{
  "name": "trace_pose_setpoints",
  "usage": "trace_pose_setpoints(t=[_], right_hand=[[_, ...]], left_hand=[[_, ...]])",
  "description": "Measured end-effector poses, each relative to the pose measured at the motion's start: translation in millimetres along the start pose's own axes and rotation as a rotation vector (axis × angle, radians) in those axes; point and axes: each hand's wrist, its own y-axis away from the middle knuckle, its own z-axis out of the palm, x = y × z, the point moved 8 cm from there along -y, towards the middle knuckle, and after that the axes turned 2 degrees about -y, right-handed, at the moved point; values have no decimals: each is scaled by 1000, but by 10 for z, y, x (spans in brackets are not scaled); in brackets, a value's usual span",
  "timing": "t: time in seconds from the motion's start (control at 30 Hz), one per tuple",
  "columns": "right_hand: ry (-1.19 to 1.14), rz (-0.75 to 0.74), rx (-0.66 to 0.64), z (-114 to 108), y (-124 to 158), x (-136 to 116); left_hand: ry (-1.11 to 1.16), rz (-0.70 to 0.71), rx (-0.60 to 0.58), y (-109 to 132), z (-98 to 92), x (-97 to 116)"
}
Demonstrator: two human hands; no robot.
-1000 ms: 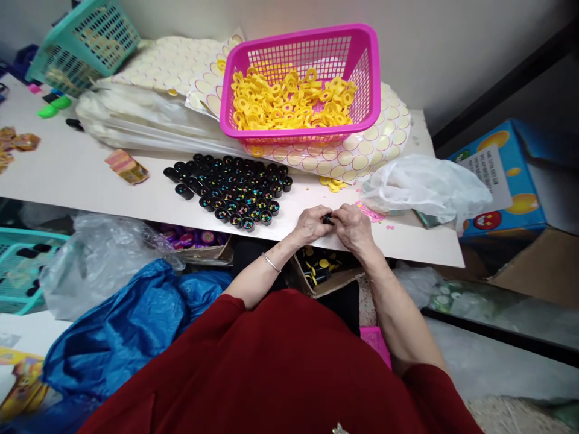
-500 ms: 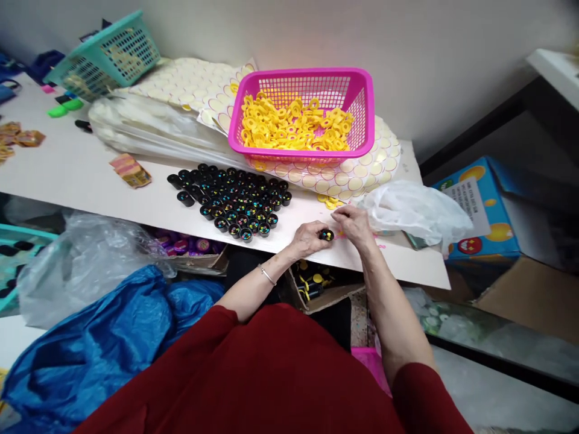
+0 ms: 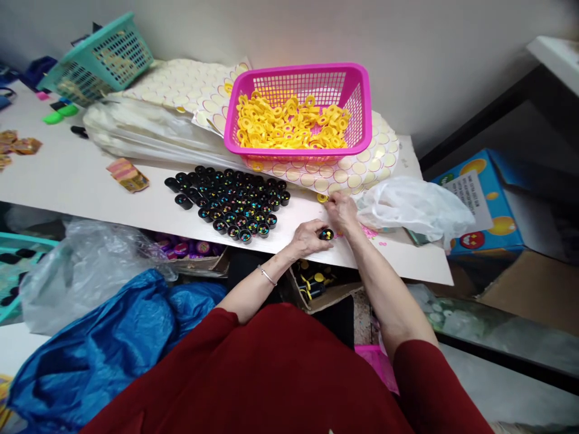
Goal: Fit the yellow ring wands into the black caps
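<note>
My left hand (image 3: pixel 310 238) is closed around a small black cup (image 3: pixel 326 234) near the table's front edge; colourful little pieces show in its mouth. Just behind it, my right hand (image 3: pixel 342 211) has its fingers curled down at a few loose yellow rings (image 3: pixel 322 198). Those fingertips cover part of the rings, so what they pinch is hidden. To the left stands a dense cluster of black cups (image 3: pixel 244 208), many with coloured bits inside. Tiny pink pieces (image 3: pixel 370 232) lie beside my right wrist.
Behind my hands, a pink basket (image 3: pixel 296 152) of yellow rings rests on circle-printed sheets (image 3: pixel 382 144). A white plastic bag (image 3: pixel 414 208) lies to the right, near a blue box (image 3: pixel 484 205). Below the table edge is an open carton (image 3: pixel 335 298). A teal basket (image 3: pixel 131 30) stands far left.
My right hand has moved away from the cup, back and slightly left, onto the loose yellow rings. My left hand keeps the cup in the same place.
</note>
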Motion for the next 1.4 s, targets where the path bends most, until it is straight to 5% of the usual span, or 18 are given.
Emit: trace_pose_setpoints(t=[0.3, 0.47, 0.67, 0.83, 1.0, 1.17, 1.4], right_hand=[[-637, -20, 62, -214, 283, 225], [-348, -366, 200, -552, 720, -157], [62, -657, 327, -685, 1363, -482], [-166, -637, 206, -589, 1637, -435], [-324, -562, 21, -409, 1733, -431], [-376, -430, 86, -430, 1574, -353], [-162, -254, 202, -368, 1171, -142]], left_hand=[[466, -81, 302, 23, -281, 38], [680, -220, 276, 45, -372, 92], [666, -313, 42, 194, -340, 317], [622, -409, -34, 480, -249, 330], [615, -396, 43, 577, -233, 347], [627, -383, 40, 447, -228, 369], [519, -345, 254, 218, -343, 119]])
